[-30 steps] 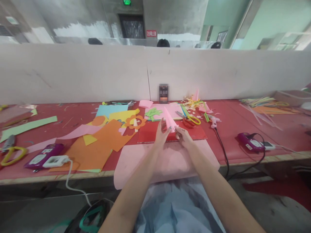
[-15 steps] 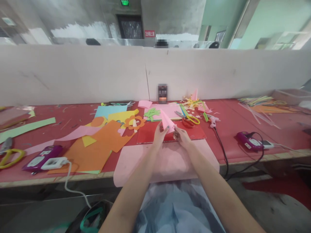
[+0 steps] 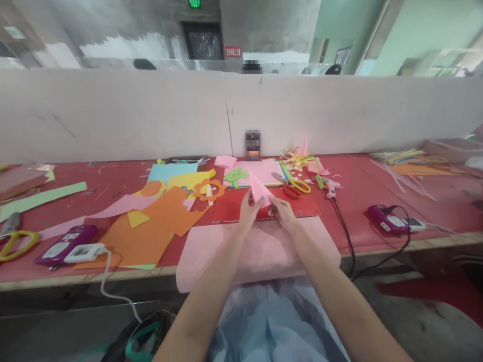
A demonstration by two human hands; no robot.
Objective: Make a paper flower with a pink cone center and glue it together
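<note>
Both my hands meet over the middle of the red table, pinching one small pink paper cone (image 3: pixel 259 188) whose tip points up and to the left. My left hand (image 3: pixel 249 211) grips its left side with closed fingers. My right hand (image 3: pixel 282 213) pinches its lower right edge. Under my wrists lies a large pink paper sheet (image 3: pixel 211 256) that hangs over the table's front edge. Just beyond my fingers sits a red board (image 3: pixel 305 206).
Orange, yellow, blue and pink paper sheets (image 3: pixel 158 221) lie to the left, with an orange paper flower (image 3: pixel 210 190). Red and yellow scissors (image 3: pixel 296 187) and a glue gun (image 3: pixel 332 188) with a black cord lie at the right. Purple devices (image 3: pixel 388 220) (image 3: pixel 62 244) sit near the front edge. A white partition (image 3: pixel 113 115) backs the table.
The cone and both hands have dropped slightly and the cone tilts a little more to the left; the grip is unchanged.
</note>
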